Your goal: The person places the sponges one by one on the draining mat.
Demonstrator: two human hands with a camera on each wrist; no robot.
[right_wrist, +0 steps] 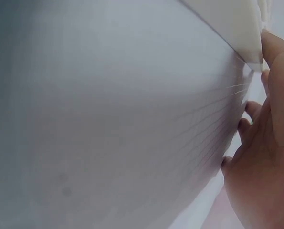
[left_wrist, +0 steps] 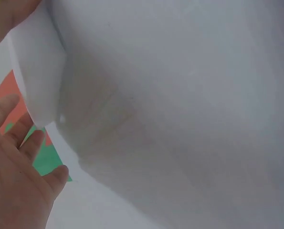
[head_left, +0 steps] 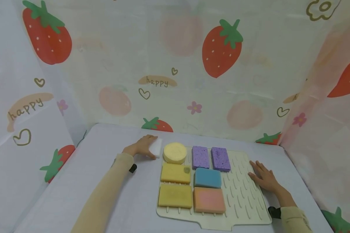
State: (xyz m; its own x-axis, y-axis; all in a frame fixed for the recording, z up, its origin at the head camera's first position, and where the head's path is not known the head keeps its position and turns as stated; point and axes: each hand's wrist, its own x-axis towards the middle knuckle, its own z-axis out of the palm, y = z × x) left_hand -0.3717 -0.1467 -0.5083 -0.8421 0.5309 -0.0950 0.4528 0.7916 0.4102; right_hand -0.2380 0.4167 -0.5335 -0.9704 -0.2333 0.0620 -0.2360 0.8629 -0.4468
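Note:
At the left edge of a ridged cream drying mat [head_left: 240,194], my left hand [head_left: 141,147] grips a white sponge [head_left: 156,148], thumb at the near end and fingers at the far end. In the left wrist view the white sponge [left_wrist: 39,67] stands between the thumb and the fingers [left_wrist: 34,143]. My right hand [head_left: 263,176] rests at the mat's right edge with fingers extended; in the right wrist view its thumb [right_wrist: 275,47] is right at the mat's rim [right_wrist: 237,28]. Beside the white sponge lies a round pale-yellow sponge [head_left: 175,153].
On the mat sit two purple sponges [head_left: 200,157], a blue sponge [head_left: 208,178], an orange-pink sponge [head_left: 210,200] and two yellow sponges [head_left: 175,196]. The mat's right side shows bare ridges. A white cloth covers the table [head_left: 75,181]; strawberry-print curtains [head_left: 178,58] stand behind and at both sides.

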